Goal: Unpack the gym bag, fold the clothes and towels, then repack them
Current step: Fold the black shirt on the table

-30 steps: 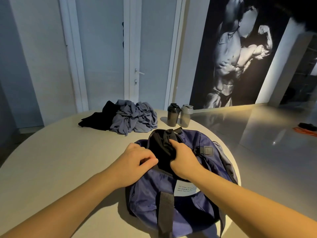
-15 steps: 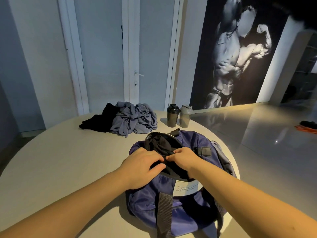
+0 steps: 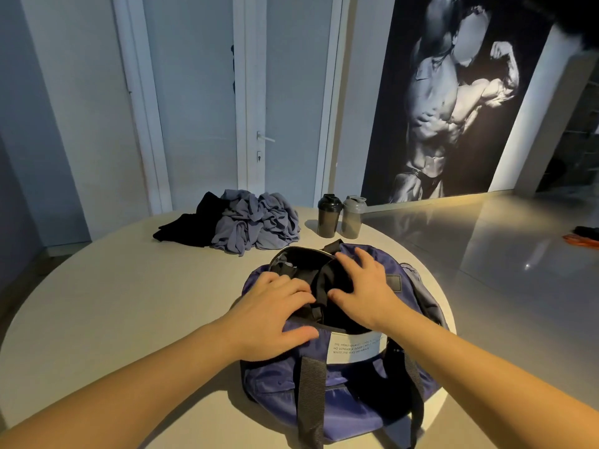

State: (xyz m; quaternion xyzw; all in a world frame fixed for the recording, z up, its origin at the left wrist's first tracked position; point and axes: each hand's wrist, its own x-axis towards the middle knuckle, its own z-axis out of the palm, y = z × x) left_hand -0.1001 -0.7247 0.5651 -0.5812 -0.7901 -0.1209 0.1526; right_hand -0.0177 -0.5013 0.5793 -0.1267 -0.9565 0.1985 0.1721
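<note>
A purple gym bag (image 3: pixel 350 393) with dark straps lies on the round table (image 3: pixel 113 319), its top open. Black fabric (image 3: pixel 319 280) fills the opening. My left hand (image 3: pixel 275 315) rests on the bag's left rim, fingers spread onto the black fabric. My right hand (image 3: pixel 363 286) lies flat on the right side of the opening, fingers splayed over fabric and bag. At the far side of the table sits a crumpled pile of grey-blue clothes (image 3: pixel 256 225) beside a black garment (image 3: pixel 188 226).
Two shaker bottles, one black (image 3: pixel 329 215) and one grey (image 3: pixel 353 217), stand beyond the bag near the table's far edge. White doors (image 3: pixel 252 108) and a large poster (image 3: pixel 453 102) are behind. Shiny floor (image 3: pixel 518 270) lies to the right, with an orange and black item (image 3: pixel 583 236) on it.
Both hands were pinching the black fabric at the opening; now their fingers are spread flat, the right hand moved farther over the bag's right side.
</note>
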